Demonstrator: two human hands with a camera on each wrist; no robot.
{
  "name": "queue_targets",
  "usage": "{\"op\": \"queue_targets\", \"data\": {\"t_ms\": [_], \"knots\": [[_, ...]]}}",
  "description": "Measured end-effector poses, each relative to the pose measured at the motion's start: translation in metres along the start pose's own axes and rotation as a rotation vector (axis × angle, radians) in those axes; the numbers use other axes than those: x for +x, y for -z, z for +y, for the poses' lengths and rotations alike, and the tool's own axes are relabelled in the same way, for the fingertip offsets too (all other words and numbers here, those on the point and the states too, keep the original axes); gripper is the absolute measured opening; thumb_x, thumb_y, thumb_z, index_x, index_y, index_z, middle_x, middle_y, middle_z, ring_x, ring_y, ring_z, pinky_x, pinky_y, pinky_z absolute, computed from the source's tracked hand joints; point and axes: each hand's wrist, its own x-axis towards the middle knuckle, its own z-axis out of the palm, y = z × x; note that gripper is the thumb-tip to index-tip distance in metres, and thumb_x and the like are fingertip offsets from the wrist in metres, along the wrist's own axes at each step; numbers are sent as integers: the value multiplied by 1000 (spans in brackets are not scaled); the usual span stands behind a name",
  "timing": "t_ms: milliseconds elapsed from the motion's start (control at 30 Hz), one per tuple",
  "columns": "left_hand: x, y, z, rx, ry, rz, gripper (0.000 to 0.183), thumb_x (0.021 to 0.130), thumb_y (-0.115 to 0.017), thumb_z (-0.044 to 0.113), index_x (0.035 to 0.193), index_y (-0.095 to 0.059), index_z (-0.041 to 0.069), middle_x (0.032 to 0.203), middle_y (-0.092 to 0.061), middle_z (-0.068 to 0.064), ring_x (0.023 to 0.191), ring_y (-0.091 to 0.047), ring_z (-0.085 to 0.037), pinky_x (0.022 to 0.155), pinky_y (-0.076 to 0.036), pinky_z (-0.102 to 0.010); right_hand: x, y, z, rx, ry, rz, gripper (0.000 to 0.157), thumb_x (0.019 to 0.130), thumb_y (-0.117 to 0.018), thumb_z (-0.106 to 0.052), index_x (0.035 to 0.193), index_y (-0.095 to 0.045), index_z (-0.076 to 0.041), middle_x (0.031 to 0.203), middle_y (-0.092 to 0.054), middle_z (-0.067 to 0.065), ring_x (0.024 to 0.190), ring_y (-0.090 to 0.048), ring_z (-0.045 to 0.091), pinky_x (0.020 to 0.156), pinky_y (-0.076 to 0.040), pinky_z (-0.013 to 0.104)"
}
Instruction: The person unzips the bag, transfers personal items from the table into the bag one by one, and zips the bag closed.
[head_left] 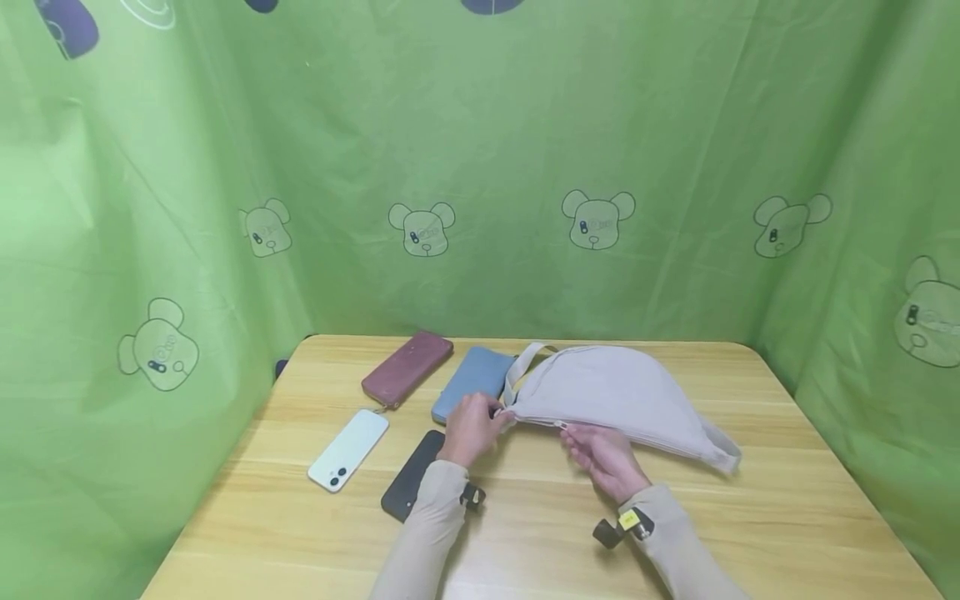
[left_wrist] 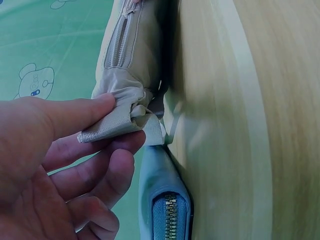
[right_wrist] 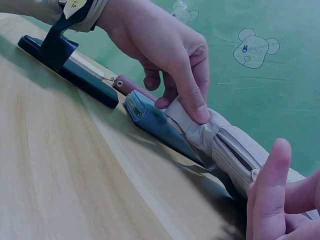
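A pale grey crescent-shaped waist bag (head_left: 611, 387) lies on the table with its zipped edge toward me. At the bag's left end, my left hand (head_left: 471, 429) pinches the webbing tab (left_wrist: 112, 122) between thumb and fingers. My right hand (head_left: 606, 458) grips the zipper pull (head_left: 561, 425) a short way along that edge. Between the tab and the pull, the zipper teeth (left_wrist: 120, 45) stand parted in a narrow slit, seen in the left wrist view. What the bag holds is hidden.
A blue zip wallet (head_left: 474, 379) lies just left of the bag, partly behind my left hand. Farther left are a maroon wallet (head_left: 408, 367) with a wrist loop and a white phone (head_left: 350, 450). A black phone (head_left: 412, 475) lies beside my left forearm. Green curtains (head_left: 510, 275) surround the table.
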Motion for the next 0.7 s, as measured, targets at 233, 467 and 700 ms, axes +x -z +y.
{"op": "queue_targets", "data": {"t_ms": [233,467,700], "knots": [[0,0,-1,-10,-1,2,14,89,-80,35,85,-82,22,78,-76,5,68,-61,-8,60,-47,-26,1,3,0,-2,6,-8,23,99,-63,-3,121,-65,2,95,-76,2,83,-71,7,72,-58,14],[1,2,-4,-10,0,15,16,89,-80,36,87,-82,21,82,-78,3,73,-67,-12,62,-50,-29,1,6,-1,8,-4,-5,27,99,-63,-4,125,-61,3,95,-76,2,83,-71,7,74,-59,14],[1,3,-3,-18,-12,23,14,88,-81,34,82,-81,22,75,-76,5,66,-61,-8,60,-48,-29,1,7,-1,6,-5,9,22,99,-62,-2,121,-65,1,95,-77,2,82,-71,6,72,-58,13]]}}
